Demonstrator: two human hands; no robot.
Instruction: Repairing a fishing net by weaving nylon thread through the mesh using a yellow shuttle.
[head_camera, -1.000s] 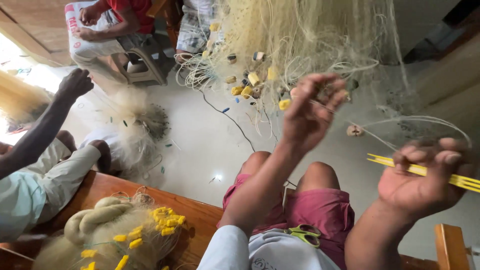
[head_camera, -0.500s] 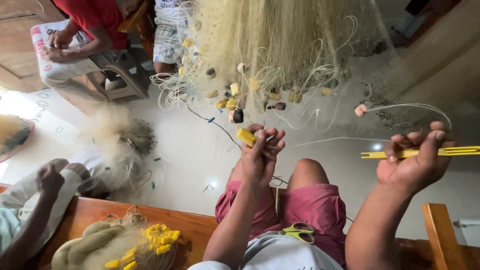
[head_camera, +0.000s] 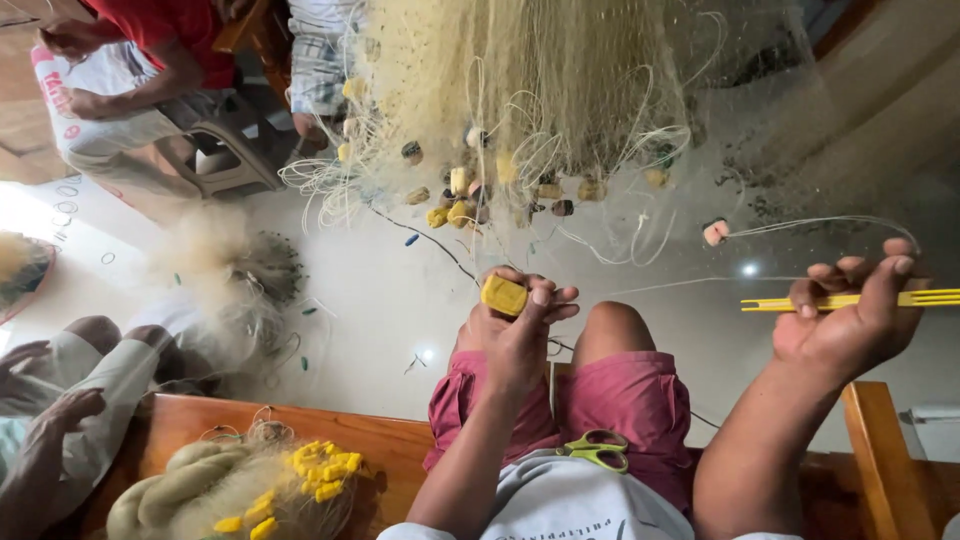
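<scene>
A big bundle of pale fishing net (head_camera: 520, 90) hangs above the white floor (head_camera: 380, 290) in front of the seated person, its lower fringe strung with small yellow and brown floats (head_camera: 460, 200) and loose loops of line. One pinkish float (head_camera: 715, 232) dangles apart to the right on a thin line (head_camera: 830, 222) that curves toward the right hand. The left hand (head_camera: 520, 325) is raised over the knees in red shorts (head_camera: 610, 400), its fingers closed together around a small yellow float (head_camera: 503, 295), which sits at the fingertips just below the net's fringe. The right hand (head_camera: 850, 315) is out to the side, its fingers curled and clamped on a yellow netting needle (head_camera: 850, 299); the needle lies nearly level, its long axis running left to right, with the longer end reaching past the fingers toward the right edge of the view. A pair of green-handled scissors (head_camera: 595, 450) lies in the lap. At the left end of the wooden bench (head_camera: 390, 445) rests another heap of net with yellow floats (head_camera: 260, 490). Another person's hands (head_camera: 60, 410) show at the left edge, and a person in a red shirt (head_camera: 150, 40) sits by a grey stool (head_camera: 220, 150) at the far left corner of the floor.
</scene>
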